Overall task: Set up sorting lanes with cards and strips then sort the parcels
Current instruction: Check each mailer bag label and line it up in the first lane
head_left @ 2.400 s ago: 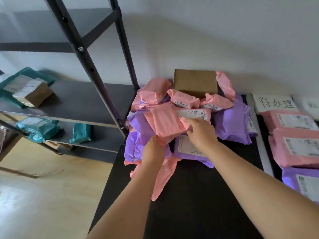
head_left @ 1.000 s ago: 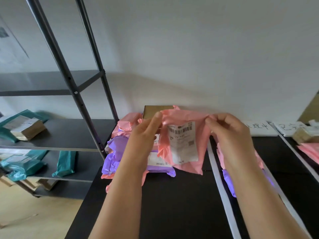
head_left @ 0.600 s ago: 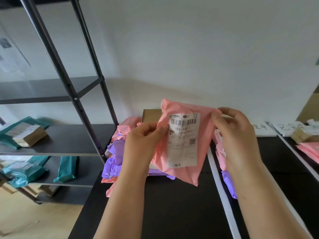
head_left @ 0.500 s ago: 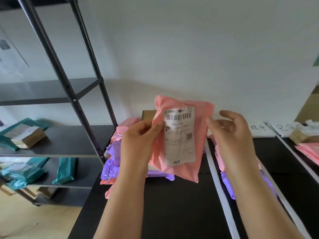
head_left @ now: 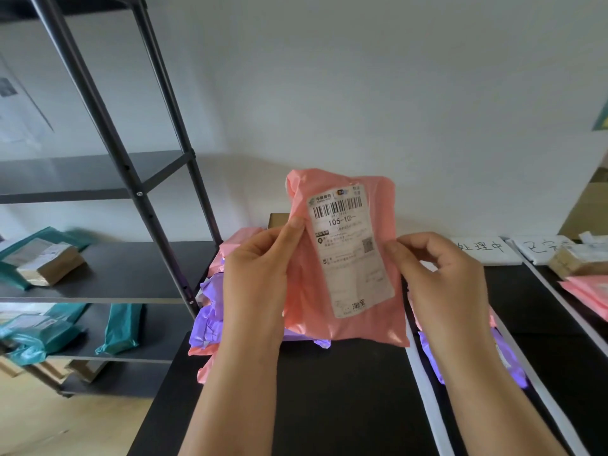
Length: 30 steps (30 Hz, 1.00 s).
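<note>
I hold a pink parcel (head_left: 306, 291) upright in front of me, its white shipping label (head_left: 348, 251) facing me. My left hand (head_left: 256, 274) grips its left edge with the thumb on the front. My right hand (head_left: 447, 291) pinches its right edge beside the label. Behind it, a pile of pink and purple parcels (head_left: 210, 320) and a cardboard box (head_left: 278, 220) lie on the black table (head_left: 345, 406). White strips (head_left: 424, 390) mark lanes, with handwritten cards (head_left: 483, 250) at their far ends.
A purple parcel (head_left: 513, 360) lies in the lane under my right arm. Pink parcels (head_left: 589, 291) and a small box lie in the far right lane by a second card (head_left: 539, 250). A black metal shelf (head_left: 131, 268) with teal parcels (head_left: 121, 330) stands to the left.
Both hands lifted the pink parcel off the pile and turned it upright, label toward me. My right hand briefly loosened and now pinches the right edge again.
</note>
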Motion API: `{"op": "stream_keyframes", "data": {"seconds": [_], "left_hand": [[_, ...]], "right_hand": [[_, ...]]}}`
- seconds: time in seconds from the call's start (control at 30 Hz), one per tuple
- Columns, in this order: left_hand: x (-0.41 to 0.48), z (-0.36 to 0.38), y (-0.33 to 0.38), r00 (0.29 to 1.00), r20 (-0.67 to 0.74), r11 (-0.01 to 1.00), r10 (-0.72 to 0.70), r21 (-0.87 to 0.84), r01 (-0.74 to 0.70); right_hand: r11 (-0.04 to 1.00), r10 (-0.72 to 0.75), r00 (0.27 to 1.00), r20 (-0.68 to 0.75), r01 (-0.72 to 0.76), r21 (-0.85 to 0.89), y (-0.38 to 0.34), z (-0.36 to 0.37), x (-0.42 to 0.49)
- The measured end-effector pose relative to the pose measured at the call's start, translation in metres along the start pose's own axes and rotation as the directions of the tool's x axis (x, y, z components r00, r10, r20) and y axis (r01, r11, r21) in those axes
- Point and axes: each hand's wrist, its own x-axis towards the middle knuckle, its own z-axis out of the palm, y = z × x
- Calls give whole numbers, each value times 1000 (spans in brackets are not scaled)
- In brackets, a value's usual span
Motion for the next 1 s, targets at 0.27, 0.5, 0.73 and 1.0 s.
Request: {"op": "stream_keyframes", "data": {"seconds": [0.27, 0.5, 0.73, 1.0], "left_hand": [[3, -6, 6, 999, 51, 978, 6, -208, 5], [5, -7, 2, 998, 59, 970, 0, -243, 14], [8, -4, 0, 1000, -22, 961, -18, -276, 12], [-4, -1, 6, 992, 128, 986, 16, -169, 6]], "right_hand": [[998, 10, 999, -46, -7, 63, -15, -11, 2], [992, 58, 998, -17, -55, 114, -21, -15, 2], [984, 99, 985, 140, -118, 134, -24, -16, 0], [977, 135, 991, 25, -137, 165, -26, -17, -4]]}}
